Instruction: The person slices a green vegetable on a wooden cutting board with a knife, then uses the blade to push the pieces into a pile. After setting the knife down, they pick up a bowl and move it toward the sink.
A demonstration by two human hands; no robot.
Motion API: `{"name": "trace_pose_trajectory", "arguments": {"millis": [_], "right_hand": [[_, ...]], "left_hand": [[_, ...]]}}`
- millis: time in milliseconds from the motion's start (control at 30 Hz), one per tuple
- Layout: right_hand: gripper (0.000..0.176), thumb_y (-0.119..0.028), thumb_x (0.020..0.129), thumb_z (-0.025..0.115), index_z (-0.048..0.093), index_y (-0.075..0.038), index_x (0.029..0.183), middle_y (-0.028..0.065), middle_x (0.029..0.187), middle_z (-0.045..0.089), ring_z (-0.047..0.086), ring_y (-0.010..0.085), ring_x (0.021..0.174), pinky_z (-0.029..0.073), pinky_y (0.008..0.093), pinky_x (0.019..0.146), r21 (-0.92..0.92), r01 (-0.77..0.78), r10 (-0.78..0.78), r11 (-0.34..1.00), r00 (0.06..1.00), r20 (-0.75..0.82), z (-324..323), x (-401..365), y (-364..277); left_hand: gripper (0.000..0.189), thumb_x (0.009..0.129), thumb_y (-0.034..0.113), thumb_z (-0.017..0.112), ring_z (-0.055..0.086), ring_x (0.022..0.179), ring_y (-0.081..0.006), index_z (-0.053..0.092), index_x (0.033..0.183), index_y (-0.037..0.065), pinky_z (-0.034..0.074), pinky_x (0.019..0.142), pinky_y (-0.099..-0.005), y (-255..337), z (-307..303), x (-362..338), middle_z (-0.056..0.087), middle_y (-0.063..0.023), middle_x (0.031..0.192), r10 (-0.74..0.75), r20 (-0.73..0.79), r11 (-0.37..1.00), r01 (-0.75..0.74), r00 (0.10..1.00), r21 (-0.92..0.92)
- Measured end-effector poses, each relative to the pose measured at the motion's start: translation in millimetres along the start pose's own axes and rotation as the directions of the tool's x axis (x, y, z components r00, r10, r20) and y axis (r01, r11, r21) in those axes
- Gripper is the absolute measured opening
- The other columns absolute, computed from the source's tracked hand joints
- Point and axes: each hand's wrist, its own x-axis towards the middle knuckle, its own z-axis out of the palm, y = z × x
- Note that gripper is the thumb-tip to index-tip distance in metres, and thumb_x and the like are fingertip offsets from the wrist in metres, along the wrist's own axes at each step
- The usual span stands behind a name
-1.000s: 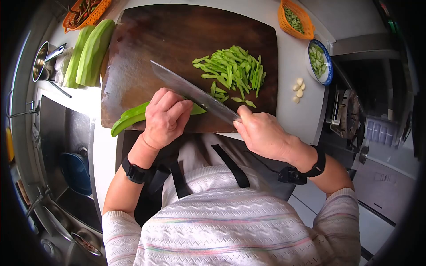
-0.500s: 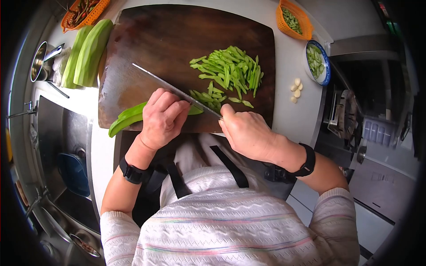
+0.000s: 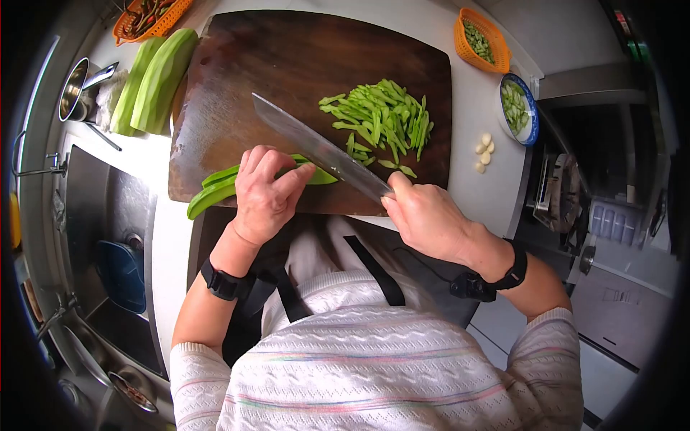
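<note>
My left hand (image 3: pixel 266 187) is closed over long pieces of a green vegetable (image 3: pixel 215 192) at the near edge of the dark wooden cutting board (image 3: pixel 259 50). Their cut end (image 3: pixel 325 177) sticks out to the right of my fingers. My right hand (image 3: pixel 431 221) grips the handle of a wide-bladed kitchen knife (image 3: pixel 320 147). The blade slants up and left across the board, its broad side showing, beyond the left hand's fingertips. Right of the blade lies a heap of cut green strips (image 3: pixel 388 118), with a few loose slices (image 3: pixel 359 151) partly hidden by the blade.
Peeled long gourds (image 3: pixel 162 82) lie left of the board, near a small metal pot (image 3: pixel 74 90). A sink (image 3: pixel 126 190) is at left. Garlic cloves (image 3: pixel 486 147), a blue-rimmed bowl (image 3: pixel 532 118) and an orange basket (image 3: pixel 467 47) stand at right; another orange basket (image 3: pixel 162 25) is top left.
The knife has moved away from the vegetable's cut end, up and to the right, and its broad side now shows. My left hand still holds the pieces. The whole view has shifted slightly.
</note>
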Motion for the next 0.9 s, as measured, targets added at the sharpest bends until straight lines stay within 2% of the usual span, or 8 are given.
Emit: {"name": "trace_pose_trajectory", "arguments": {"millis": [100, 167, 467, 567, 633, 667, 800, 900], "right_hand": [[0.018, -0.014, 0.094, 0.050, 0.042, 0.001, 0.087, 0.0196, 0.059, 0.058, 0.062, 0.0401, 0.059, 0.049, 0.0486, 0.054, -0.004, -0.004, 0.004, 1.000, 1.000, 0.017, -5.4, -6.3, -7.1], [0.018, -0.014, 0.093, 0.051, 0.042, 0.000, 0.087, 0.0192, 0.058, 0.058, 0.061, 0.0396, 0.057, 0.049, 0.0479, 0.053, -0.006, 0.002, -0.002, 1.000, 1.000, 0.017, -5.9, -8.7, -7.7], [0.014, -0.009, 0.091, 0.051, 0.042, 0.001, 0.087, 0.0197, 0.058, 0.058, 0.062, 0.0401, 0.058, 0.050, 0.0487, 0.055, -0.038, 0.000, 0.002, 0.999, 0.999, 0.054, 0.4, 2.2, -14.6], [0.013, -0.009, 0.090, 0.050, 0.043, 0.002, 0.088, 0.0207, 0.060, 0.060, 0.063, 0.0410, 0.062, 0.050, 0.0503, 0.058, -0.046, 0.013, -0.011, 0.999, 0.999, 0.038, 16.1, 17.2, -8.4], [0.020, -0.015, 0.095, 0.050, 0.041, 0.001, 0.088, 0.0192, 0.058, 0.056, 0.059, 0.0413, 0.057, 0.046, 0.0498, 0.053, -0.012, 0.018, -0.019, 1.000, 0.999, -0.028, 18.2, 14.4, -5.9], [0.016, -0.012, 0.092, 0.050, 0.043, 0.002, 0.088, 0.0222, 0.062, 0.060, 0.063, 0.0420, 0.065, 0.050, 0.0511, 0.059, 0.003, -0.011, 0.011, 1.000, 1.000, 0.016, 12.0, 12.7, -4.9], [0.018, -0.014, 0.094, 0.050, 0.042, 0.001, 0.087, 0.0214, 0.061, 0.059, 0.062, 0.0413, 0.062, 0.050, 0.0504, 0.057, -0.018, -0.036, 0.037, 0.999, 0.999, 0.040, 3.2, -0.9, -1.1], [0.018, -0.014, 0.094, 0.050, 0.042, 0.001, 0.087, 0.0204, 0.059, 0.059, 0.062, 0.0406, 0.059, 0.049, 0.0494, 0.055, -0.009, -0.016, 0.016, 1.000, 0.999, 0.049, -3.1, -5.4, -7.6]], "left_hand": [[0.019, 0.065, 0.001, 0.075, 0.056, 0.076, -0.0245, 0.071, 0.082, 0.010, 0.043, 0.064, -0.0345, 0.0, 1.8, 0.0, 0.057, -0.0049, 0.077, -0.005, 0.000, 1.000, 0.005, 1.000, -0.001], [0.022, 0.064, 0.004, 0.074, 0.052, 0.073, -0.0241, 0.070, 0.084, 0.013, 0.041, 0.064, -0.0363, -1.5, 6.3, -1.6, 0.054, -0.0029, 0.077, -0.011, -0.051, 0.999, 0.009, 0.999, -0.035], [0.018, 0.066, 0.001, 0.075, 0.054, 0.072, -0.0235, 0.070, 0.081, 0.010, 0.044, 0.061, -0.0337, 1.0, 2.0, 1.6, 0.057, -0.0040, 0.076, -0.027, -0.023, 1.000, 0.027, 0.999, -0.014], [0.019, 0.066, 0.001, 0.075, 0.054, 0.072, -0.0235, 0.070, 0.081, 0.010, 0.044, 0.061, -0.0338, 0.5, 2.4, 0.9, 0.057, -0.0041, 0.076, -0.030, -0.026, 0.999, 0.029, 0.999, -0.019], [0.019, 0.066, 0.001, 0.075, 0.054, 0.072, -0.0237, 0.070, 0.081, 0.010, 0.044, 0.061, -0.0338, 1.5, 0.6, -0.6, 0.057, -0.0041, 0.076, -0.033, -0.015, 0.999, 0.033, 0.999, -0.012], [0.020, 0.065, 0.000, 0.075, 0.055, 0.073, -0.0238, 0.070, 0.082, 0.010, 0.044, 0.061, -0.0338, 1.1, 1.2, 0.8, 0.057, -0.0041, 0.076, -0.037, -0.014, 0.999, 0.037, 0.999, -0.010], [0.021, 0.063, 0.004, 0.073, 0.052, 0.072, -0.0237, 0.069, 0.083, 0.012, 0.041, 0.063, -0.0360, -0.4, 4.1, -0.3, 0.054, -0.0030, 0.075, -0.020, -0.060, 0.999, 0.018, 0.998, -0.037], [0.023, 0.063, 0.000, 0.075, 0.056, 0.074, -0.0241, 0.070, 0.083, 0.010, 0.045, 0.064, -0.0338, -0.5, 2.1, -0.5, 0.057, -0.0042, 0.076, -0.030, -0.028, 0.999, 0.030, 0.999, -0.015]]}}
